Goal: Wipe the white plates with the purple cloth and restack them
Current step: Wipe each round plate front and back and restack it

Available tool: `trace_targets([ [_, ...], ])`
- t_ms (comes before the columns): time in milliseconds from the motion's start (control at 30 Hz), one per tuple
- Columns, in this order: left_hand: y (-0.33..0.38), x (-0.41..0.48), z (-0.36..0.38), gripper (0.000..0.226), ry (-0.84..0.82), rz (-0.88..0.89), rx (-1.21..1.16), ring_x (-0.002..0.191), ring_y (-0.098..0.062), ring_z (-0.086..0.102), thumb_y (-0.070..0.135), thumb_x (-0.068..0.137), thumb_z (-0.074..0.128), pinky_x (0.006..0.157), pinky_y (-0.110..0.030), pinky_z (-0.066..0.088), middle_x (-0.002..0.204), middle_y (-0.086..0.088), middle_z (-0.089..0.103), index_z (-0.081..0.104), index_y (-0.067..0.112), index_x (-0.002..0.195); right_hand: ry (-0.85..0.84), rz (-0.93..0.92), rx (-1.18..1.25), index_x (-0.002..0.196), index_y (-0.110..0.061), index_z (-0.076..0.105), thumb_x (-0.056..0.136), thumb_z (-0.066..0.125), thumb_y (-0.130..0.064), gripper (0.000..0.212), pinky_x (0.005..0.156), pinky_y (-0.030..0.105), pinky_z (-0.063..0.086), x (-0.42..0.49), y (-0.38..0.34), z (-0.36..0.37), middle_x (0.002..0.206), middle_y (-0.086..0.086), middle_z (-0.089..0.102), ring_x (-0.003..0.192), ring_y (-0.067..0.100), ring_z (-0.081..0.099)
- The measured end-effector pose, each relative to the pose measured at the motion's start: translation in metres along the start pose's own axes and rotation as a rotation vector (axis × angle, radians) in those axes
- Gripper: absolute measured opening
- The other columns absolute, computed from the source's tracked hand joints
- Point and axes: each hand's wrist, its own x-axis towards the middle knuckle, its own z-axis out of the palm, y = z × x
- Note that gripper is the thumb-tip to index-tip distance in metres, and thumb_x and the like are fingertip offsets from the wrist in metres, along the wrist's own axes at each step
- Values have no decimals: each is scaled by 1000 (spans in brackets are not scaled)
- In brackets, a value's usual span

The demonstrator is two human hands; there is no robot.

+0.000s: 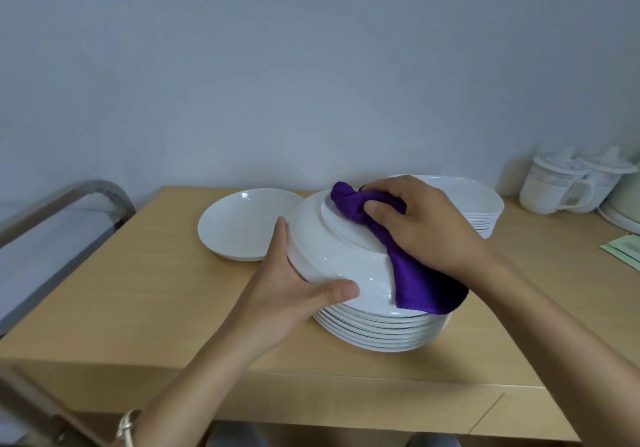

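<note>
Head view: I am holding one white plate (pixel 332 252) upside down and tilted, just above the near stack (pixel 381 332) at the middle of the table (pixel 138 290). My left hand (pixel 294 290) is gripping its near left rim, with the thumb lying on the outer wall and the fingers hidden behind the rim. My right hand (pixel 426 228) is bunching the purple cloth (pixel 412 276) and pressing it on the plate's base ring. The loose end of the cloth is hanging over the right rim toward the near stack.

A single plate (pixel 242 224) is lying right way up on the table, just beside the white plate on its far left. A second stack (pixel 485 211) is standing far right, behind my right hand.

Judgement: the single plate is probably starting the wiped pile. If so, the coming transfer is running leftward and away, and the left grip is the nearer one.
</note>
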Motion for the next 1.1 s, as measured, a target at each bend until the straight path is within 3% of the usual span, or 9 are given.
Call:
trace_targets([
  [100, 6, 7, 1, 85, 10, 52, 23, 113, 4, 61, 25, 54, 90, 88, -17, 51, 118, 22, 67, 43, 33, 125, -15, -181, 123, 113, -25, 64, 95, 53, -24, 21, 88, 14, 38, -3, -31, 8, 108, -13, 62, 101, -1, 51],
  [200, 7, 10, 1, 90, 2, 67, 26, 119, -14, 62, 25, 57, 85, 89, -23, 51, 122, 2, 67, 42, 12, 135, -48, -263, 28, 113, -21, 65, 95, 52, -26, 22, 93, 26, 39, 19, -51, 22, 112, -4, 62, 107, 11, 52],
  [433, 6, 7, -3, 94, 14, -2, 130, 118, -10, 60, 32, 53, 90, 98, -41, 51, 124, 12, 65, 42, 36, 134, -206, -80, -289, 113, -25, 65, 92, 54, -35, 26, 82, 28, 41, 92, -51, 47, 117, -2, 63, 107, 20, 55],
  [533, 10, 1, -2, 80, 51, -56, 167, 104, 17, 56, 41, 49, 91, 85, -13, 49, 105, 41, 60, 38, 69, 101, -291, 40, -256, 113, -26, 67, 90, 56, -38, 28, 84, 26, 42, 111, -32, 40, 121, 0, 63, 108, 20, 55],
  [600, 12, -2, -2, 73, 74, -75, 181, 85, 33, 47, 31, 58, 94, 67, 1, 40, 86, 58, 49, 36, 59, 93, -305, 87, -199, 112, -24, 68, 91, 56, -39, 29, 86, 25, 40, 116, -16, 30, 121, 0, 63, 108, 18, 56],
  [667, 10, -3, -3, 67, 86, -51, 191, 86, 31, 49, 33, 60, 94, 66, 1, 40, 91, 54, 52, 39, 47, 96, -289, 130, -134, 112, -22, 68, 92, 55, -40, 30, 87, 24, 39, 114, 4, 18, 121, -1, 63, 104, 16, 56],
  [867, 13, -3, -3, 70, 92, -25, 165, 97, 19, 56, 48, 52, 90, 74, -8, 46, 103, 41, 60, 45, 43, 105, -118, 269, 81, 104, -25, 64, 97, 50, -36, 19, 76, 18, 41, 50, 69, -19, 106, -5, 66, 90, 7, 59],
  [1000, 13, -2, -3, 77, 101, -12, 164, 104, 9, 60, 58, 45, 82, 79, -15, 49, 112, 28, 65, 49, 41, 113, 180, 128, 185, 96, -40, 57, 97, 52, -27, 14, 82, 7, 36, -15, 60, -12, 97, -26, 59, 95, -8, 54],
  [1100, 13, 0, -4, 84, 92, 4, 210, 108, 0, 62, 60, 46, 83, 91, -34, 52, 114, 21, 66, 50, 31, 118, 352, -19, 168, 105, -42, 57, 92, 50, -35, 16, 93, 4, 31, -53, 33, 6, 111, -24, 56, 112, -8, 47],
])
